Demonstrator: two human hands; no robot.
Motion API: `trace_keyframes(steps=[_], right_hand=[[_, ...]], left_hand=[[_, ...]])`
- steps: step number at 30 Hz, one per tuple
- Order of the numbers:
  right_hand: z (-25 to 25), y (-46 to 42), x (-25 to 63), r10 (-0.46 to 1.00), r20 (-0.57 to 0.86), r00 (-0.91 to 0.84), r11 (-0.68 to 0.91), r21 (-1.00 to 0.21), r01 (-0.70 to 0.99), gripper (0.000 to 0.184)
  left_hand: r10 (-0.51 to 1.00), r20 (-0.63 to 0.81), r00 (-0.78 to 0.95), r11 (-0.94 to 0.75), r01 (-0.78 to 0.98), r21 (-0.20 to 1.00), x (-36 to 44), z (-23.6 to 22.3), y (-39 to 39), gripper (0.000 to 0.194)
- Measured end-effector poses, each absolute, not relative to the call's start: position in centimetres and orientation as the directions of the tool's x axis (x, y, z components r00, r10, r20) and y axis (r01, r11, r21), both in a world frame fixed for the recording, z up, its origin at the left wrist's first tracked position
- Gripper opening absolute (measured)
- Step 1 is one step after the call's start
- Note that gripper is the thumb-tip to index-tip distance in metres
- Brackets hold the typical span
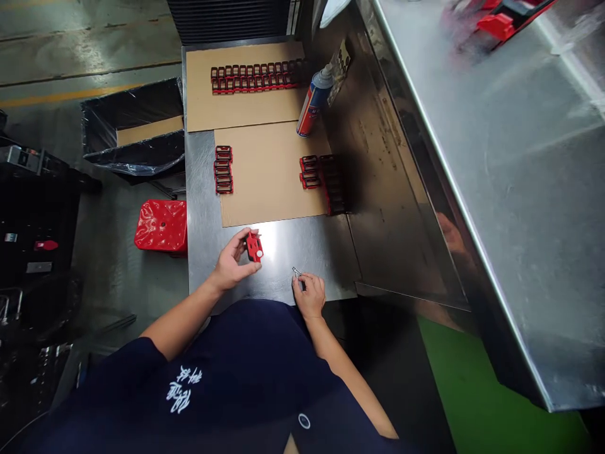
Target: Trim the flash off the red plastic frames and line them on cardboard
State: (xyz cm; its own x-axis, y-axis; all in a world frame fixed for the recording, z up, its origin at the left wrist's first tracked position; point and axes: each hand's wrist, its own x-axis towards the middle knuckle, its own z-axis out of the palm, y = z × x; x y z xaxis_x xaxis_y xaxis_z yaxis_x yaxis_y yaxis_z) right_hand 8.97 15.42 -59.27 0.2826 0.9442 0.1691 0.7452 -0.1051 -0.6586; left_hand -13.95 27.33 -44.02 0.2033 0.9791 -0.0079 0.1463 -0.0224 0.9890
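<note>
The left hand point(239, 256) has its grip pinched on a red-and-black plastic block point(253, 246) around lower centre, and the right hand point(310, 294) is pinching a small silver metal piece point(296, 272) over the shiny steel desk point(201, 189), so I'd call this one mid-work. Similar rectangular red-and-black plastic pieces point(255, 83) line up on tan cardboard point(265, 176) from centre to upper centre, but honestly can't tell which are done or left.

Left hand point(232, 261) gripping, right hand point(310, 294) pinching, both forearms point(182, 320) bare
</note>
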Motion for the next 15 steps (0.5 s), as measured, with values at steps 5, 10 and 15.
trace_keyframes(steps=[5,10,15], right_hand=[[-59.2,15.5,9.1,0.934,0.232,0.272,-0.061,-0.645,0.761,0.027],[-59.0,15.6,9.1,0.926,0.285,0.249,-0.011,-0.637,0.771,0.025],[-58.9,15.6,9.1,0.916,0.317,0.244,0.013,-0.633,0.774,0.025]], left_hand=[[0.938,-0.123,-0.325,0.321,0.674,0.666,-15.2,-46.3,35.6,0.062],[0.831,-0.111,-0.546,0.527,0.705,0.475,-15.7,-48.5,42.4,0.058],[0.784,-0.058,-0.617,0.593,0.72,0.361,-14.8,-49.7,44.5,0.059]])
